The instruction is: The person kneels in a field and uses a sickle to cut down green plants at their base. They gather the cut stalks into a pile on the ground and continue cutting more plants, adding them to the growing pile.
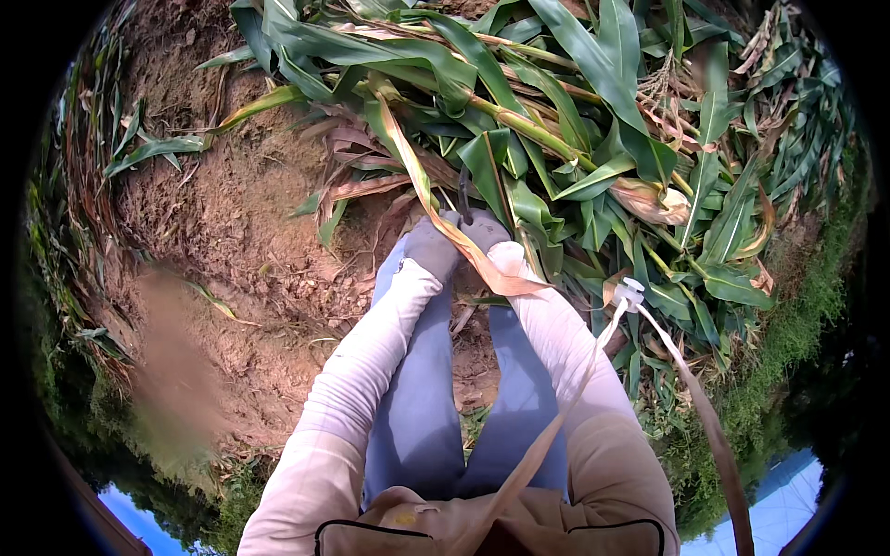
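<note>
My left hand, in a grey glove, is curled low in front of my legs. Right beside it is my right hand, gloved too, with its fingers bent. A dark, slim, curved tool rises from the right hand; its lower end is hidden in the grip. Across both hands hangs a long, drying corn leaf, yellow to tan, its tip over my right wrist. Whatever the left fingers enclose is hidden. Just beyond the hands lies a heap of cut corn plants, with a husked-over corn ear on its right.
Bare reddish soil spreads to the left, with more corn stalks along the far left. Green grass borders the right side. A beige strap with a white plastic fitting dangles in front of my right arm.
</note>
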Motion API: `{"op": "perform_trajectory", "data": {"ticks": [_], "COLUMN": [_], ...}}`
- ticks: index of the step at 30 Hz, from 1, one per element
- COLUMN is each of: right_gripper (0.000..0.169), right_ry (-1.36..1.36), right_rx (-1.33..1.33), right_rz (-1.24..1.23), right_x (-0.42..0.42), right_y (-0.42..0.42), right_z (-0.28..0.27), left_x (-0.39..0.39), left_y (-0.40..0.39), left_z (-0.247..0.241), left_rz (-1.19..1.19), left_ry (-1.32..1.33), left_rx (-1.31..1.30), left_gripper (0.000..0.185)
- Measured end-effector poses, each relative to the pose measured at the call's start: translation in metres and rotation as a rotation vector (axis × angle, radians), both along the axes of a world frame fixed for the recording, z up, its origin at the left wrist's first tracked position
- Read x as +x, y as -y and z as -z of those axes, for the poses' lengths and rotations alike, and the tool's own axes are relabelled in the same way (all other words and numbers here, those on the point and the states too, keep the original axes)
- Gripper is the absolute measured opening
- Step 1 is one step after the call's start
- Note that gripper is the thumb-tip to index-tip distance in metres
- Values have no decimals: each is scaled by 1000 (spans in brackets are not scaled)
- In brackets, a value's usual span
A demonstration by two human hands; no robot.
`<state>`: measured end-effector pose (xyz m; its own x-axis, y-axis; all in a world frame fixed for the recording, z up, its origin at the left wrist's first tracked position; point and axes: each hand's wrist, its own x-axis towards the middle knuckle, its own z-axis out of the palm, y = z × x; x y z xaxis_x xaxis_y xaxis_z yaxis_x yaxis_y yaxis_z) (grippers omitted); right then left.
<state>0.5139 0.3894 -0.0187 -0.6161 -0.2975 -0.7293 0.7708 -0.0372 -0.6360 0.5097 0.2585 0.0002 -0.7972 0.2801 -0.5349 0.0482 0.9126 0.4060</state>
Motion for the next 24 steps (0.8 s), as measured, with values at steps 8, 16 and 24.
{"op": "perform_trajectory", "data": {"ticks": [8,16,24], "right_gripper": [25,24,29], "right_ry": [-180,-58,-59], "right_rx": [55,286,846], "right_rz": [90,445,570], "right_x": [46,-73,-217], "right_y": [-25,-117,-260], "right_z": [33,-109,112], "left_x": [-26,-10,-11], "left_y": [9,45,30], "left_z": [80,99,84], "left_rz": [522,344,-81], "left_ry": [44,246,409], "left_rx": [222,310,459], "left_gripper": [33,30,29]}}
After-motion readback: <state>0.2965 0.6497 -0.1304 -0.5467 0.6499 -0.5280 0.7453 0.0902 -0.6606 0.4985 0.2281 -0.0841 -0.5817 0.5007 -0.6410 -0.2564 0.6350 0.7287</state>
